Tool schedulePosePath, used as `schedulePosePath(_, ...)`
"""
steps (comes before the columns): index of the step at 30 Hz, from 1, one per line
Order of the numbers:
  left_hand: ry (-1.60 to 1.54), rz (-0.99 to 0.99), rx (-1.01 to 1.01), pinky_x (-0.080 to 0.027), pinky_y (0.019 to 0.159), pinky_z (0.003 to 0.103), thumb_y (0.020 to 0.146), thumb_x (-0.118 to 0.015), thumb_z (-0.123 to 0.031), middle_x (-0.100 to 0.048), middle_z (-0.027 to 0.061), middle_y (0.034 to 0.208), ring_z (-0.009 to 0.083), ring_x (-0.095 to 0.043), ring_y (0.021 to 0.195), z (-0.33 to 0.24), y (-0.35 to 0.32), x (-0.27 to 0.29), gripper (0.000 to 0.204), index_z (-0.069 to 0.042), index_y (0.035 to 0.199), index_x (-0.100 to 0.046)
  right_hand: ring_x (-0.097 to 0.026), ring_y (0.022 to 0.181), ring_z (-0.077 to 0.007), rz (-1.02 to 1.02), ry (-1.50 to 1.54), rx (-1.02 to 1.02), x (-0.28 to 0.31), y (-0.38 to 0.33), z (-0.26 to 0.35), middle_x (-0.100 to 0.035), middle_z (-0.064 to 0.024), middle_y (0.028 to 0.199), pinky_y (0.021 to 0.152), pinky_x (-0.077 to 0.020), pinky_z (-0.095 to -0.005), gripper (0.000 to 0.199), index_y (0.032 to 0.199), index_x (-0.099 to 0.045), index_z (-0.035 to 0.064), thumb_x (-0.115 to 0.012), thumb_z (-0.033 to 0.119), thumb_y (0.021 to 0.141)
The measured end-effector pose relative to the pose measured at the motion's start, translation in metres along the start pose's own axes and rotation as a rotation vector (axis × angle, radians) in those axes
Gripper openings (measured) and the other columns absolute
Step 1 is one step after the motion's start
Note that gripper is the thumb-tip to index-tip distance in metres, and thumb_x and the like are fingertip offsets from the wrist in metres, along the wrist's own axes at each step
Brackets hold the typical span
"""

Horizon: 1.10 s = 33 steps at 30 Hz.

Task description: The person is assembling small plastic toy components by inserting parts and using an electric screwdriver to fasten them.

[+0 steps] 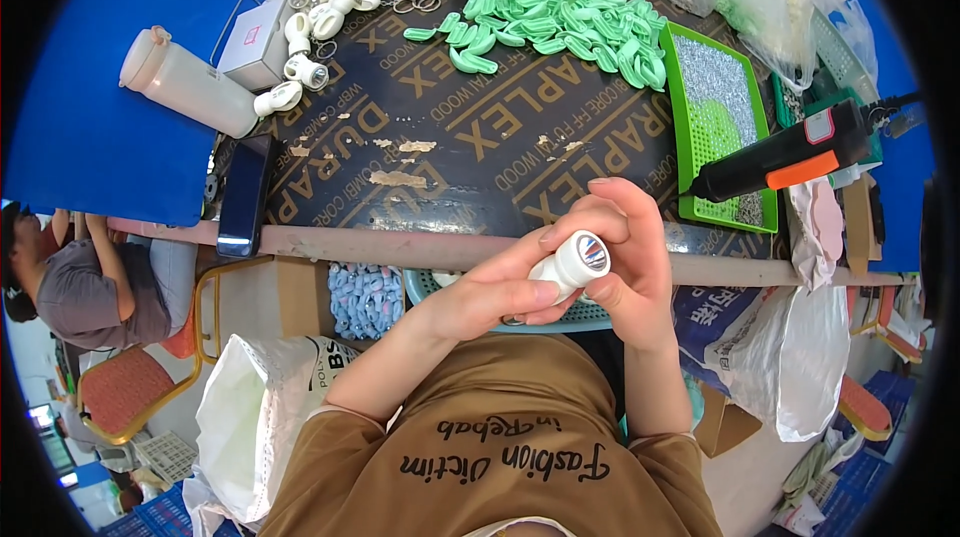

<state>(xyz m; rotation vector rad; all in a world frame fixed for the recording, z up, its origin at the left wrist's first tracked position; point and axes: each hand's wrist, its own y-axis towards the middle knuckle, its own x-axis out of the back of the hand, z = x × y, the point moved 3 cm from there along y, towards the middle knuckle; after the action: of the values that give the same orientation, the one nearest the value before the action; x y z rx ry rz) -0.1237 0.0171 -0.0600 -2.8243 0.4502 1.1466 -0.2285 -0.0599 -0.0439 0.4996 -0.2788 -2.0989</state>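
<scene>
Above the table's near edge I hold a small white flashlight [572,267], its round shiny lens tilted up and to the right. My left hand [490,292] grips the body between thumb and fingers. Around the lens end curl the fingers and thumb of my right hand [640,262], the thumb touching the rim. Part of the flashlight's body is hidden by my left fingers. Beyond my hands lies a heap of mint-green curved plastic pieces [570,22]. At the far left is a pile of similar white flashlights [335,2], several with key rings.
To the right, a black electric screwdriver [780,162] with an orange lever overlaps a green tray [690,142] of small metal parts. A phone [245,197], a white bottle [190,82] and a white box [255,45] stand left. Under the edge are blue pieces [365,299]. A person [95,282] sits left.
</scene>
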Motion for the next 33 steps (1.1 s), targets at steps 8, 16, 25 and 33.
schedulePosePath(8,-0.024,-0.080,0.015,-0.027,0.051,0.018,0.085,-0.051,-0.031,-0.042,0.0010,0.085,0.0053,-0.036,0.064,0.0017,-0.0009,-0.0049,0.053,-0.004,0.126,-0.032,-0.050,0.095,-0.0168,-0.009,-0.031,0.014,-0.0005,-0.0018,0.0010,-0.056,-0.0114,0.106,0.087,-0.0379,-0.0304,0.063,0.129,-0.025,0.0001,-0.062,0.019,0.082)
schedulePosePath(16,-0.008,-0.122,0.010,-0.026,0.050,0.016,0.085,-0.051,-0.030,-0.043,0.0002,0.084,0.0039,-0.037,0.064,0.0005,-0.0022,-0.0059,0.051,-0.003,0.124,-0.034,-0.048,0.092,-0.0177,-0.097,-0.036,-0.065,-0.0054,0.0001,0.0054,-0.059,-0.0133,0.097,0.082,-0.0387,-0.0290,0.070,0.128,-0.025,-0.0034,-0.058,0.040,0.083)
schedulePosePath(25,-0.010,-0.107,-0.005,-0.027,0.050,0.016,0.087,-0.049,-0.029,-0.044,0.0010,0.084,0.0045,-0.038,0.064,0.0013,-0.0030,-0.0040,0.049,-0.004,0.126,-0.033,-0.049,0.092,-0.0186,-0.120,-0.053,-0.058,-0.0053,-0.0013,0.0023,-0.058,-0.0141,0.098,0.079,-0.0409,-0.0289,0.070,0.128,-0.026,-0.0033,-0.058,0.041,0.084)
schedulePosePath(33,-0.025,-0.122,0.018,-0.028,0.050,0.017,0.087,-0.048,-0.027,-0.044,0.0023,0.086,0.0054,-0.038,0.063,0.0003,-0.0029,-0.0046,0.048,-0.004,0.127,-0.032,-0.054,0.093,-0.0166,-0.029,0.055,-0.059,0.0005,-0.0033,-0.0030,-0.053,-0.0132,0.108,0.073,-0.0492,-0.0255,0.065,0.131,-0.024,0.0007,-0.061,0.027,0.084)
